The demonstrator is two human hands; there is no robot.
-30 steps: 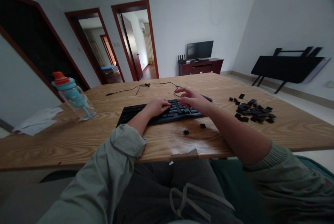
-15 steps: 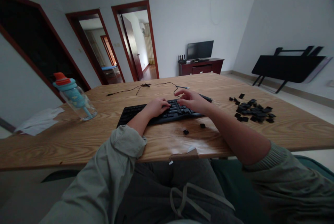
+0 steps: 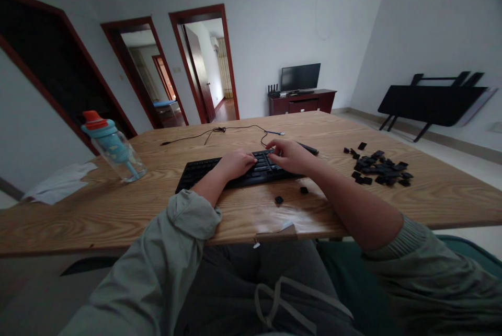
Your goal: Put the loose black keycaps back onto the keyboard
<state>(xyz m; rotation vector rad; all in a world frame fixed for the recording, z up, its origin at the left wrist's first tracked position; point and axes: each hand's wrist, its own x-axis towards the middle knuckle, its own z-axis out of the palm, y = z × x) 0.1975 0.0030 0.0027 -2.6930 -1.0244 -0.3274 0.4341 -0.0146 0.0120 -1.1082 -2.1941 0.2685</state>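
A black keyboard [image 3: 204, 170] lies on the wooden table in front of me, and some of its keys are hidden under my hands. My left hand [image 3: 237, 163] rests on the middle of it, fingers closed and bent down against the keys. My right hand [image 3: 288, 155] is just to the right, over the keyboard's right part. Its index finger and thumb are curved and apart, with the tips at the keys; nothing shows between them. Two loose black keycaps lie on the near side: one keycap [image 3: 278, 199] and another keycap [image 3: 304, 189].
A heap of black keycaps [image 3: 382, 168] lies right of my right forearm. Behind the keyboard runs a thin black cable [image 3: 239, 127]. A clear bottle [image 3: 117, 153] with a red lid and white paper [image 3: 58, 184] are at the left. Tape covers the table's near edge [image 3: 276, 234].
My right hand has come down slightly toward the keys, its index finger more bent. My left hand has barely moved on the keyboard. The whole view has shifted a little.
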